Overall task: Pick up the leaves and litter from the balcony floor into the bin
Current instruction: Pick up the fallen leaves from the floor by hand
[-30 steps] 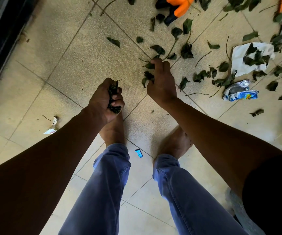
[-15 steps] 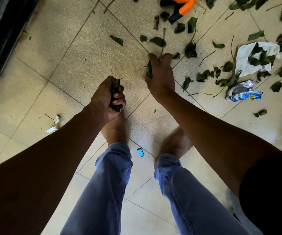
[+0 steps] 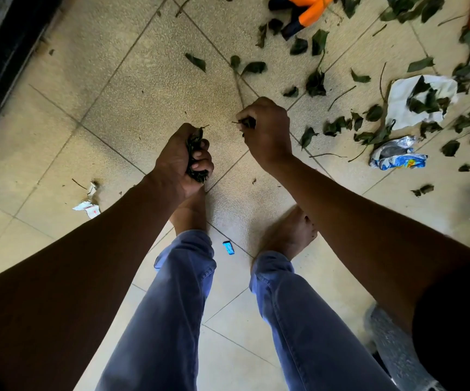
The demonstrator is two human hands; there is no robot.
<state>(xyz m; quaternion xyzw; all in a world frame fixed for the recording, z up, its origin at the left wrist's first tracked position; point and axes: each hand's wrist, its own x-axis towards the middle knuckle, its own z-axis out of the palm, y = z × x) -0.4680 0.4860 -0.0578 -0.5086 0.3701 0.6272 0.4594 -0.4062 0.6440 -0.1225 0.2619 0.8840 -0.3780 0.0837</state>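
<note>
We see the left hand (image 3: 181,160) clenched around a wad of dark leaves (image 3: 195,156), its grip tight above the tiled floor (image 3: 143,88). The right hand (image 3: 266,131) pinches a few leaves (image 3: 247,122) in a curled grip. Loose leaves (image 3: 315,83), a white paper (image 3: 423,97) and a wrapper (image 3: 397,158) lie scattered to the right.

Dark green leaves (image 3: 315,83) and crumpled wrappers (image 3: 397,157) lie scattered across tiles.

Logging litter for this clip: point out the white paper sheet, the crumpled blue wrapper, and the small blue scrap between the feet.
white paper sheet (image 3: 397,101): head view, bare left part.
crumpled blue wrapper (image 3: 397,158): head view, middle.
small blue scrap (image 3: 228,247): head view, centre.
</note>
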